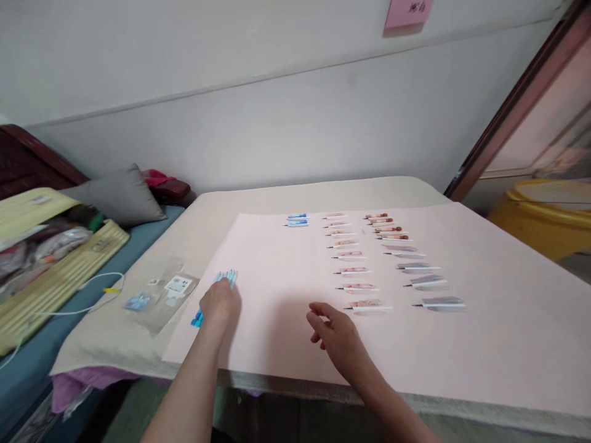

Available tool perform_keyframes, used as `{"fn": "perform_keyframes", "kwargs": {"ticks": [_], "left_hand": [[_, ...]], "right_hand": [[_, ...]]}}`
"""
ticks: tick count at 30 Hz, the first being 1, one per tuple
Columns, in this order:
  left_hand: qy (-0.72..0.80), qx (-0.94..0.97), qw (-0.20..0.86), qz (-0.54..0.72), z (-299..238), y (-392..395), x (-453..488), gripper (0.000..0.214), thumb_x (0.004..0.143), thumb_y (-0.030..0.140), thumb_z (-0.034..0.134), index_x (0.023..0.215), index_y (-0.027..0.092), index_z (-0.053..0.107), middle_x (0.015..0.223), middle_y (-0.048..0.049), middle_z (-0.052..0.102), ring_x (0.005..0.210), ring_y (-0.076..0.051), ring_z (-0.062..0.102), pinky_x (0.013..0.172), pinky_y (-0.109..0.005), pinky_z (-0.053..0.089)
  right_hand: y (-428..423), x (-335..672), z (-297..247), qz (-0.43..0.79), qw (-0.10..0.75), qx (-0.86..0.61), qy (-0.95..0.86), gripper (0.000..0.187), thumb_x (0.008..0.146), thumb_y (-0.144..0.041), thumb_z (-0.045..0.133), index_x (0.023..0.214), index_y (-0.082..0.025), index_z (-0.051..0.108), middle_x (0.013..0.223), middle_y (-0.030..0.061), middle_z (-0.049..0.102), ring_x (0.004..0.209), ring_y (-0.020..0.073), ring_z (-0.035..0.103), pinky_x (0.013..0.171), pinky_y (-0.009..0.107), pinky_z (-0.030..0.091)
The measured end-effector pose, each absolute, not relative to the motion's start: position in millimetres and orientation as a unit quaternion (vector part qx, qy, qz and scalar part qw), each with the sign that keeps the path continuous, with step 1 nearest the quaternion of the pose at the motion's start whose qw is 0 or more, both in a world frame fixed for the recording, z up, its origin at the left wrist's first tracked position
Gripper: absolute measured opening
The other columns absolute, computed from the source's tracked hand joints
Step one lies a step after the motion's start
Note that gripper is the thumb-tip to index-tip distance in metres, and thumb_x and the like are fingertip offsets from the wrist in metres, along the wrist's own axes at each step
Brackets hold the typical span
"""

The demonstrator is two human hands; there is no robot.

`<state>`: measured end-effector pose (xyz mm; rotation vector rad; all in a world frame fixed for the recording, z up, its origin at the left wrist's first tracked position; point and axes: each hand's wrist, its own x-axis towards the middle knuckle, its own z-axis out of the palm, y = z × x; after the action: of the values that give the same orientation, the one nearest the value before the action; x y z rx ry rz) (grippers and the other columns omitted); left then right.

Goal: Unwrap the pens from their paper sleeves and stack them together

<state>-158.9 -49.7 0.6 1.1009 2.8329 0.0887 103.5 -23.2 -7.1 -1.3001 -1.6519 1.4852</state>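
The table wore a matte beige cloth (198, 221) under a smooth pink paper sheet (508, 320); on the paper lay neat columns of slim sticks with thin tips: a blue pair (296, 220), pink ones (351, 269), brown ones (386, 227), grey ones (427, 282). At the paper's left edge the left hand (220, 304) was closed around a fanned bundle of pale blue sticks (227, 278); the right hand (336, 337) hovered loose-fingered, holding nothing. A flat clear plastic bag (161, 295) held a white label; the open yellow ribbed case (60, 277) – on the bed – held jumbled packets.
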Motion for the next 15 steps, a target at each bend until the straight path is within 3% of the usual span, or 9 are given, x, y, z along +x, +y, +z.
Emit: {"fn": "perform_keyframes", "kwargs": {"ticks": [15], "left_hand": [[0.931, 0.363, 0.040, -0.003, 2.0, -45.7, -158.1, 0.029, 0.080, 0.028, 0.038, 0.095, 0.016, 0.061, 0.098, -0.0188, 0.065, 0.090, -0.032, 0.060, 0.068, -0.038, 0.042]], "right_hand": [[-24.7, 104.1, -6.9, 0.556, 0.268, -0.471, -0.630, 0.028, 0.079, -0.036, 0.048, 0.092, -0.016, 0.064, 0.081, 0.0045, 0.066, 0.054, 0.0128, 0.061, 0.052, 0.024, 0.043]]}}
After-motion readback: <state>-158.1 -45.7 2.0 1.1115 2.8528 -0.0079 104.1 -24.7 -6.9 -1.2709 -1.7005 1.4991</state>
